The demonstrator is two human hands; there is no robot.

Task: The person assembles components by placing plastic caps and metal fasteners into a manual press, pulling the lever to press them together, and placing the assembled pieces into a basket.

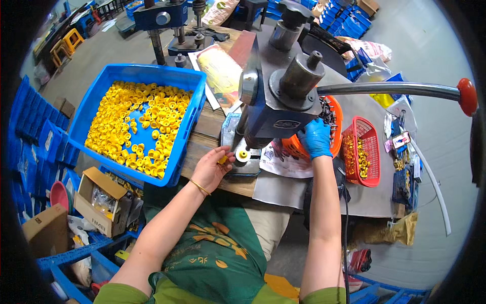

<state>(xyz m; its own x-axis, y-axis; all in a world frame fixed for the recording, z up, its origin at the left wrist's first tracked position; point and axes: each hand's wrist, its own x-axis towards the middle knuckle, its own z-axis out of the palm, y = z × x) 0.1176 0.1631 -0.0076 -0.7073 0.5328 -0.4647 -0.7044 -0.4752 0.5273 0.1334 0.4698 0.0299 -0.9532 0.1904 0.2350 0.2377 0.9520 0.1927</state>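
My bare left hand (pixel 213 165) is closed around a small yellow plastic cap (pixel 223 159), just left of the press base. A similar yellow piece (pixel 243 154) sits on the round white seat under the ram of the hand press (pixel 288 91). My right hand (pixel 316 139), in a blue glove, reaches into the orange basket (pixel 336 109) of small dark metal parts (pixel 328 112). Its fingertips are hidden by the glove and the basket's contents. Left of the press stands a blue tray (pixel 199 81) holding many loose yellow caps (pixel 147 121).
The press lever, with its red knob (pixel 467 97), sticks out to the right above the baskets. A red basket (pixel 375 152) with yellow parts stands right of the orange one. Another press (pixel 161 19) is at the back. An open cardboard box (pixel 101 200) lies low at left.
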